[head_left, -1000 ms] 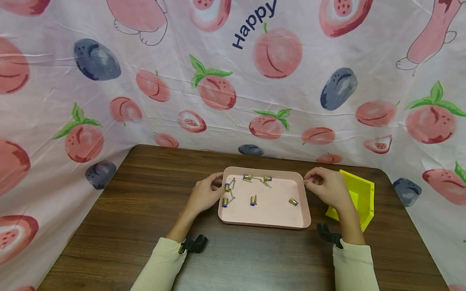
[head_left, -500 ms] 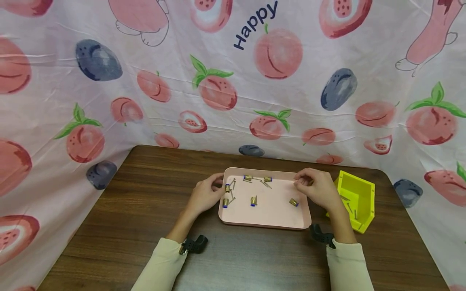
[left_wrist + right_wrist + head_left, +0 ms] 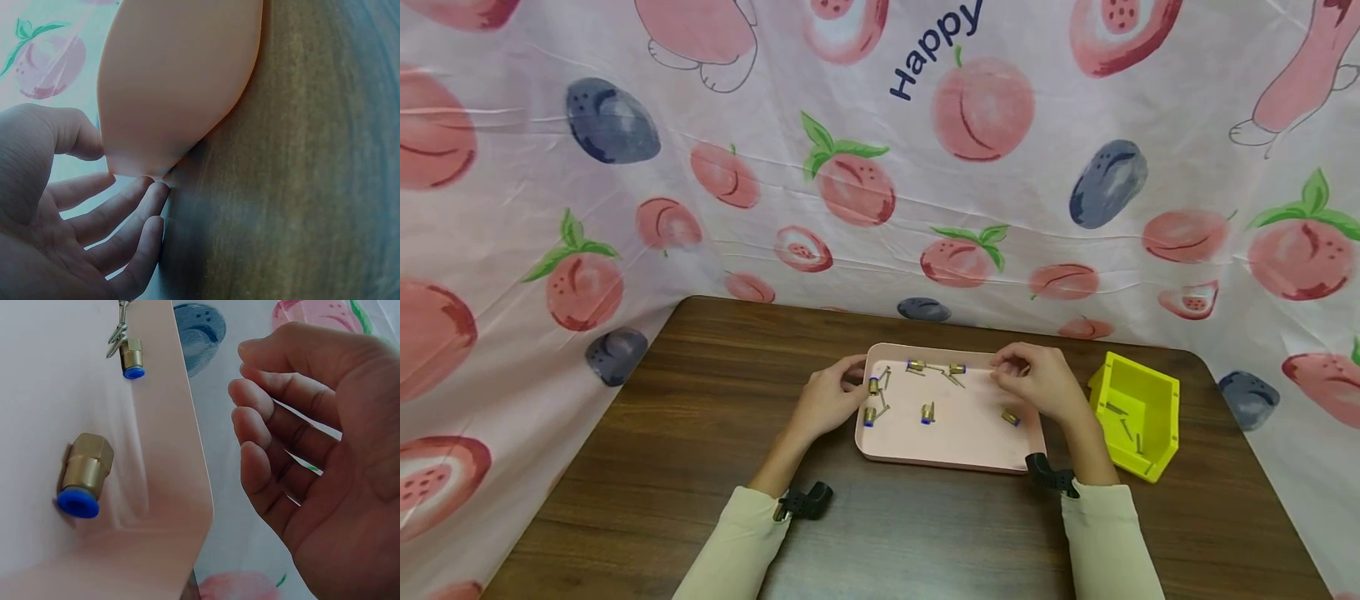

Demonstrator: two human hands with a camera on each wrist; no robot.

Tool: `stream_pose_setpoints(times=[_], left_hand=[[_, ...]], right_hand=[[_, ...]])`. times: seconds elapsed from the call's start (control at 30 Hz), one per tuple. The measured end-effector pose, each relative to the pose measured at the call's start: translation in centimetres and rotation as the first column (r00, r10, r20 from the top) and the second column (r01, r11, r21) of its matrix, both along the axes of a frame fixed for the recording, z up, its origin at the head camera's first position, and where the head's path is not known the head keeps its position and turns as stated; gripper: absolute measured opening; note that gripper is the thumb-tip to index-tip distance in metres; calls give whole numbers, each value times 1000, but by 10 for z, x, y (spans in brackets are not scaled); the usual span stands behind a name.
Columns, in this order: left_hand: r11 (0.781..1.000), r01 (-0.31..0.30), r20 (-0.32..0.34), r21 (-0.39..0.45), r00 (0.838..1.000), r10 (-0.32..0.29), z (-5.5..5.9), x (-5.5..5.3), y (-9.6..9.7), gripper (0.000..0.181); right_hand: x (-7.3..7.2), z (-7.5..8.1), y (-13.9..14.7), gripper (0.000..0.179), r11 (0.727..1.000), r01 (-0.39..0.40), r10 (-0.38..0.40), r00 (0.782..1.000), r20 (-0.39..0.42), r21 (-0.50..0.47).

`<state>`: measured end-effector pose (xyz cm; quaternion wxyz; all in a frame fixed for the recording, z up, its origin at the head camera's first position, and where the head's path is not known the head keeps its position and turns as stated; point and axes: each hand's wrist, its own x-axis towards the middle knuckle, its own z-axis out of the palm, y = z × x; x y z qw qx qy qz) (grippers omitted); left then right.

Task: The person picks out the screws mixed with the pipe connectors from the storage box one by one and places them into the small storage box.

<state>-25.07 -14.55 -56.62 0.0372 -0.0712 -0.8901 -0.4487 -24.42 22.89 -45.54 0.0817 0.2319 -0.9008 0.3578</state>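
Note:
A pale pink tray [image 3: 977, 442] holds several brass pipe fittings with blue collars, among them one fitting [image 3: 1011, 417] near the right end, and several small screws [image 3: 953, 379]. My left hand [image 3: 827, 400] grips the tray's left end, the thumb [image 3: 84, 140] at the rim and the fingertips along the outer wall. Over the right part of the tray hovers my right hand [image 3: 1041, 383], its fingers loosely curled and nothing visible between them. The right wrist view shows a fitting [image 3: 86, 465] lying in the tray's corner, apart from the fingers.
Right of the tray stands a yellow bin [image 3: 1170, 408] with several screws [image 3: 1126, 429] inside. All of this rests on a dark wooden table [image 3: 715, 367]. A fruit-print cloth [image 3: 865, 275] hangs behind the table and along its sides.
My right hand has moved left, from beside the yellow bin to over the tray's right end, uncovering the screws in the bin. The left hand keeps its place at the tray.

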Motion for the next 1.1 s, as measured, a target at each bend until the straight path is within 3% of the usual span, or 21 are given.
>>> stream_pose_setpoints(times=[0.43, 0.77, 1.1], left_hand=[[1000, -4, -12, -3, 1000, 4, 5, 4, -1, 57], [1000, 0, -20, -7, 1000, 0, 3, 4, -1, 57], [1000, 4, -29, 7, 1000, -4, -3, 0, 0, 57]], right_hand=[[-24, 14, -19, 7, 999, -46, 44, 995, 94, 18], [-39, 6, -31, 9, 998, -54, 52, 987, 152, 10], [-41, -2, -36, 8, 999, -24, 9, 943, 334, 39]])
